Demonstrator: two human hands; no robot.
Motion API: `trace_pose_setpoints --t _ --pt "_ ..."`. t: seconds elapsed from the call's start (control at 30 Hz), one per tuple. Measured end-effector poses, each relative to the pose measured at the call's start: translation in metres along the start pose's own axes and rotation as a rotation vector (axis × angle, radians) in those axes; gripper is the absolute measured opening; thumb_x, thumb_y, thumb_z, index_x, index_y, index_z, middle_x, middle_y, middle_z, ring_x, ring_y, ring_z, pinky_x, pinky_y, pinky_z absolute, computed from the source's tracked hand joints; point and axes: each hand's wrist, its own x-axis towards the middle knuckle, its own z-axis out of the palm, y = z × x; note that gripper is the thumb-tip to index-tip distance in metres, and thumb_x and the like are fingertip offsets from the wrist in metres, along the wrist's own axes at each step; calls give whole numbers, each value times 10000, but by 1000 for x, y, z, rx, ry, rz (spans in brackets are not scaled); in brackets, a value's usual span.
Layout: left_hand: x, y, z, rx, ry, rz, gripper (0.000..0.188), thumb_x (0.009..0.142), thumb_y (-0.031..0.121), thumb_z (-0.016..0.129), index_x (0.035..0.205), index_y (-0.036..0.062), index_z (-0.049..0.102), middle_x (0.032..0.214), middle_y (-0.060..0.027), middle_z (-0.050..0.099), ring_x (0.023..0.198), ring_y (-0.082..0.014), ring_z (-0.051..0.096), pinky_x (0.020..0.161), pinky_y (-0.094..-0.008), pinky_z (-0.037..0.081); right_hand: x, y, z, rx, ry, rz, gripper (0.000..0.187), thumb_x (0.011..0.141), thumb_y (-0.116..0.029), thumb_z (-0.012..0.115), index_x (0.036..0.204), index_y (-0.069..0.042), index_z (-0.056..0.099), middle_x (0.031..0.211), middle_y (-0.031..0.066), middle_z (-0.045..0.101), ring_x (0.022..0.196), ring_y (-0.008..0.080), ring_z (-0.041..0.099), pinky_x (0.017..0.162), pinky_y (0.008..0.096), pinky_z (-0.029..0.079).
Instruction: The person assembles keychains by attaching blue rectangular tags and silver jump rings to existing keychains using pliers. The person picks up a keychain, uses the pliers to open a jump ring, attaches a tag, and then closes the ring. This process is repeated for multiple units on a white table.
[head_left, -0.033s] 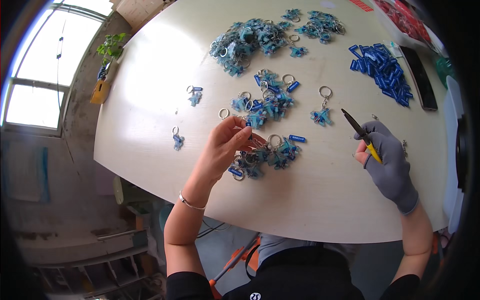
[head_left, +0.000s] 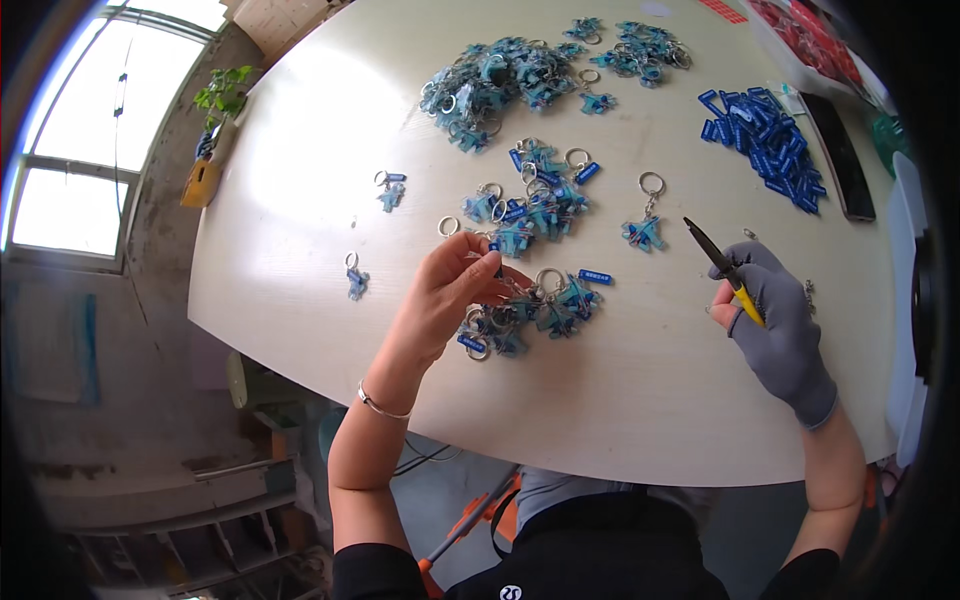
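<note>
My left hand [head_left: 452, 288] is closed in a pinch at the middle of the table, with a small blue tag [head_left: 495, 246] between thumb and forefinger. Its other fingers partly cover a near cluster of keychains [head_left: 557, 312] with clear teal plane-shaped charms, metal rings and blue tags. Just beyond lies another such cluster [head_left: 540, 212]. My right hand [head_left: 778, 335], in a grey fingerless glove, grips yellow-handled pliers [head_left: 705, 240], their dark jaws pointing up and left. A single keychain [head_left: 642, 234] lies between the two hands. Whether the pinched tag is joined to a keychain is hidden.
A big heap of keychains [head_left: 500, 80] lies at the far side, with a smaller pile [head_left: 645, 50] beside it. Loose blue tags [head_left: 765, 150] are heaped at far right, next to a dark phone [head_left: 838, 160]. Two keychains [head_left: 390, 197] lie apart at left.
</note>
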Motion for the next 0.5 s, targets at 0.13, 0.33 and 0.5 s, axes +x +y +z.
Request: trace_pose_setpoints --t 0.13,0.33,0.5 --pt "-3 -1 6 -149 49 -29 168 1009 226 503 1016 59 519 980 -177 703 791 -160 709 674 -234 568 0 -1 -3 -47 1 -24 52 770 53 592 765 32 545 861 85 493 731 145 485 680 274 400" --pt "-4 -1 -1 -189 4 59 151 1021 193 464 1032 54 521 1009 -207 689 838 -198 713 708 -267 593 1 2 -2 -41 11 -56 51 763 51 593 760 32 546 858 88 497 735 152 489 691 275 407" --pt "-5 -3 -5 -332 -59 79 127 1017 164 458 1040 55 518 1107 -236 652 996 -256 675 787 -302 584 1 2 -1 -40 7 -51 47 765 51 587 756 34 545 859 87 504 733 152 493 693 277 409"
